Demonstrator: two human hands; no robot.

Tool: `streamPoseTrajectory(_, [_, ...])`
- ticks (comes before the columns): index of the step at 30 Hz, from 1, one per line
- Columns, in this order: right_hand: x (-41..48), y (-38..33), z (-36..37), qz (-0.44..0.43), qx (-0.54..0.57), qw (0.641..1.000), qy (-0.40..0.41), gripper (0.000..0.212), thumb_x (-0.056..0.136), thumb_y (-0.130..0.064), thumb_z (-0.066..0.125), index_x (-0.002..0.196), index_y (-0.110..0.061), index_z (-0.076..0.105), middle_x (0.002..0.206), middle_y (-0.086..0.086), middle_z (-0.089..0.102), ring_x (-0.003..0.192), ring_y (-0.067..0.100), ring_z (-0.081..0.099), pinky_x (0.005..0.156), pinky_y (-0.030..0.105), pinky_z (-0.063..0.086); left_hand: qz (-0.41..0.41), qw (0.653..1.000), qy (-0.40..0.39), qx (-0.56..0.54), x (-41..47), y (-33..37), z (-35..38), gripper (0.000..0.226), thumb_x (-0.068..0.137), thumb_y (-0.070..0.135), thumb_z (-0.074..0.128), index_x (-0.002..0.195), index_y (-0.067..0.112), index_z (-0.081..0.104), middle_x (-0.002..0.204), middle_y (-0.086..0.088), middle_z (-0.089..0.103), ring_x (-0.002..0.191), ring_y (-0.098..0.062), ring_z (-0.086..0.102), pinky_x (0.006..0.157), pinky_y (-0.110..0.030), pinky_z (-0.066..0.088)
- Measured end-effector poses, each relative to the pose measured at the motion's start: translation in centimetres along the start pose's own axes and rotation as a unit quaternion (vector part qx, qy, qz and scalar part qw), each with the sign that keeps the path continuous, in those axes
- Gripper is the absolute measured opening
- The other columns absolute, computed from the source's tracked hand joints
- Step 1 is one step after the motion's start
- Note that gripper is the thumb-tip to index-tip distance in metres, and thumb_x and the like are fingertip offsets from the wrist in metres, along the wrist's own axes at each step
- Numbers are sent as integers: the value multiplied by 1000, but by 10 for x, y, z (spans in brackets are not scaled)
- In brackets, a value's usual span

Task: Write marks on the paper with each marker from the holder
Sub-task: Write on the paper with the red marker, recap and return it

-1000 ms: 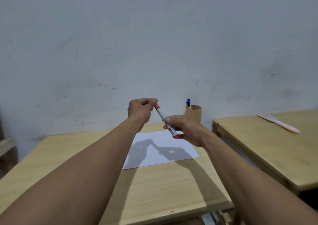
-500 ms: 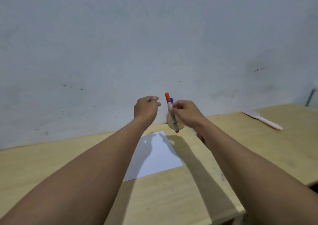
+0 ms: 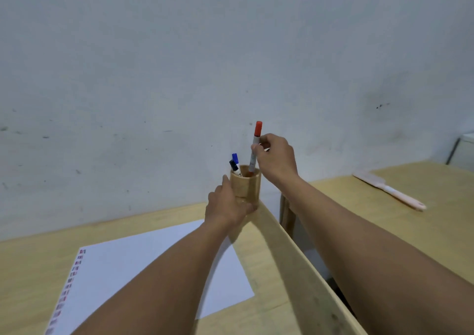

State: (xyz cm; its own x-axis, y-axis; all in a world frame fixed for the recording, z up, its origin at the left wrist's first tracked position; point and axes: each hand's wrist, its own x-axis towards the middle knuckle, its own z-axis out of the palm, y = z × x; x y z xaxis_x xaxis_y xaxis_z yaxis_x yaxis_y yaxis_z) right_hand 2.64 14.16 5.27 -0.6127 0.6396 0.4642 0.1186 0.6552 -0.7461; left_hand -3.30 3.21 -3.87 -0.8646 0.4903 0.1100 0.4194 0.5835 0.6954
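- Holder (image 3: 248, 186): wooden cylinder, upright, at the far right corner of the tabletop (image 3: 275, 278), close to both the back edge and the right edge.
- Left hand (image 3: 225, 207): wrapped around the holder's lower left side, fingers closed on its wall.
- Right hand (image 3: 275, 160): fingertips pinched on the barrel of the red-capped marker (image 3: 255, 146). Marker near upright, cap up, lower end just inside the holder's mouth at its right side.
- Blue-capped marker (image 3: 235, 158) and dark-capped marker (image 3: 234, 166): both in the holder, leaning left, caps above the rim.
- Paper (image 3: 154, 270): flat on the tabletop, near side of the holder and to its left, apart from it. A column of small red and blue marks (image 3: 69, 286) runs along its left edge; remainder of the sheet blank. Left forearm crosses above its right part.
- Gap to the right of the tabletop edge, then a second tabletop (image 3: 423, 232); a pale pink spatula (image 3: 389, 190) lies on it, well apart from the holder.
- Wall directly behind the holder; open air above the markers.
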Motion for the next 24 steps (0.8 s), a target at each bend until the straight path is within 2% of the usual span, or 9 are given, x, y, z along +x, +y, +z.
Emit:
streamPoseTrajectory(3, [6, 14, 11, 17, -23, 998, -53, 20, 100, -23, 63, 112, -10, 72, 96, 2, 70, 67, 4, 60, 58, 21, 44, 8, 999, 25, -37, 12, -3, 11, 83, 50, 63, 79, 120, 26, 51, 110, 4, 67, 99, -24, 64, 82, -45, 57])
streamPoseTrajectory(6, [10, 23, 19, 44, -42, 992, -111, 22, 96, -23, 67, 92, -5, 79, 88, 10, 75, 75, 23, 68, 64, 31, 50, 16, 998, 21, -60, 13, -3, 15, 71, 67, 49, 80, 125, 21, 51, 112, 5, 67, 97, -22, 65, 78, -39, 55])
streamPoseTrajectory(9, [15, 23, 22, 66, -41, 986, -148, 21, 86, -15, 67, 82, 1, 79, 91, 22, 73, 69, 22, 58, 59, 29, 44, 21, 998, 38, -42, 16, -9, 18, 54, 77, 39, 72, 124, 21, 52, 111, 1, 69, 95, -24, 65, 80, -43, 57])
streamPoseTrajectory(11, [18, 20, 22, 75, -44, 984, -153, 21, 79, -10, 58, 72, 5, 69, 80, 30, 59, 65, 22, 45, 57, 31, 37, 27, 998, 40, -30, 16, -11, 17, 54, 79, 39, 70, 126, 21, 52, 112, 1, 70, 99, -27, 65, 83, -45, 56])
streamPoseTrajectory(13, [22, 18, 22, 82, -51, 984, -150, 14, 76, -7, 51, 65, -1, 58, 66, 22, 46, 64, 22, 38, 56, 31, 31, 34, 999, 39, -13, 17, -12, 15, 57, 78, 44, 68, 127, 20, 51, 114, -1, 70, 103, -29, 64, 85, -47, 55])
streamPoseTrajectory(15, [27, 21, 24, 82, -52, 984, -149, 21, 77, -6, 52, 73, 5, 69, 74, 25, 63, 65, 21, 48, 58, 29, 39, 38, 999, 33, 0, 19, -13, 14, 59, 80, 48, 67, 129, 19, 50, 115, -2, 70, 105, -28, 64, 86, -48, 54])
streamPoseTrajectory(17, [32, 24, 27, 75, -52, 983, -162, 23, 83, -7, 57, 84, 0, 79, 86, 18, 74, 74, 20, 60, 62, 27, 46, 38, 999, 29, 8, 20, -14, 14, 62, 81, 53, 68, 130, 20, 49, 116, -1, 70, 106, -28, 63, 88, -48, 54])
streamPoseTrajectory(19, [35, 24, 28, 69, -64, 979, -179, 18, 85, -10, 63, 87, -7, 81, 88, 10, 75, 79, 20, 63, 61, 25, 48, 39, 999, 28, 14, 21, -15, 13, 63, 80, 57, 67, 129, 21, 49, 114, 0, 71, 106, -27, 63, 88, -48, 54])
streamPoseTrajectory(24, [42, 27, 33, 62, -81, 977, -186, 16, 88, -21, 74, 91, -7, 82, 92, 7, 76, 85, 20, 66, 75, 34, 56, 37, 999, 29, 23, 20, -13, 12, 68, 79, 62, 68, 130, 22, 49, 117, 0, 70, 107, -26, 64, 90, -48, 54])
